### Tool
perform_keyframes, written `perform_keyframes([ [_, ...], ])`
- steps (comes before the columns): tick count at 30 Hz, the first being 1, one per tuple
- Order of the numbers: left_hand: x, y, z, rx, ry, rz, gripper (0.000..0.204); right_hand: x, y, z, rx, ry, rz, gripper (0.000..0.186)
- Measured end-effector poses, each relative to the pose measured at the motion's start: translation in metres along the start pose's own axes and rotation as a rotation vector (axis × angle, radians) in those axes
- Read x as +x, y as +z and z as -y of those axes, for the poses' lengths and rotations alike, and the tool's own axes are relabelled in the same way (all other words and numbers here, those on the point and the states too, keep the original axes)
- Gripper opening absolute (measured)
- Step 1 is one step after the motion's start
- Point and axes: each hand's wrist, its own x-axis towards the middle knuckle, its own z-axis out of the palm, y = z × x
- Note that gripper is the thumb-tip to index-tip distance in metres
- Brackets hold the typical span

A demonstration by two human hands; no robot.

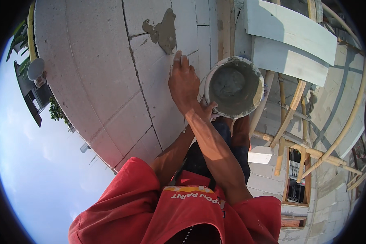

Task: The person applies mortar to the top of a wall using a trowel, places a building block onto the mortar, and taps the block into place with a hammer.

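My right hand (184, 83) reaches up against the wall of pale grey blocks (97, 73), its fingers closed around what looks like a trowel. A grey pointed shape, apparently the mortar-smeared trowel blade (167, 40), runs up from the fingertips. Wet mortar (152, 30) is spread on the wall there, across a block joint. My left hand (209, 109), crossed beneath my right forearm, grips the near rim of a round bucket (212, 87); most of its fingers are hidden. Grey mortar (232, 83) lies inside the bucket, and its rim is caked with it.
Light blue-grey boards (290, 36) jut out just beyond the bucket. Bamboo and timber scaffold poles (290, 112) cross at the right. Lower down is a wood-framed window opening (297, 179). A small dish (36, 69) stands past the wall's left edge, against open sky.
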Motion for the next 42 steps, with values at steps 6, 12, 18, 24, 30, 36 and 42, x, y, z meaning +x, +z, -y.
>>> perform_keyframes([
  [6, -0.026, 0.008, -0.023, 0.350, 0.054, -0.119, 0.056, 0.019, -0.012, -0.028, 0.296, 0.162, 0.001, 0.049],
  [12, -0.058, 0.011, -0.037, 0.567, 0.145, -0.042, 0.051, -0.029, -0.041, -0.035, 0.592, -0.046, 0.093, 0.042],
  [18, -0.065, 0.015, -0.032, 0.296, 0.105, 0.049, 0.045, -0.045, -0.087, -0.010, 0.583, -0.160, 0.186, 0.043],
  [24, -0.063, 0.023, -0.050, 0.054, 0.094, 0.050, 0.040, -0.087, -0.116, -0.040, 0.665, -0.162, 0.097, 0.047],
  [30, -0.072, 0.037, -0.096, 0.221, 0.212, -0.016, 0.056, -0.146, -0.191, -0.180, 0.149, 0.092, 0.175, 0.044],
  [36, -0.064, 0.032, -0.099, 0.606, 0.502, 0.092, 0.070, -0.091, -0.191, -0.219, -0.433, 0.122, 0.319, 0.027],
  [42, -0.068, 0.033, -0.102, 0.632, 0.572, 0.135, 0.059, -0.083, -0.168, -0.207, -0.412, -0.076, 0.435, 0.028],
])
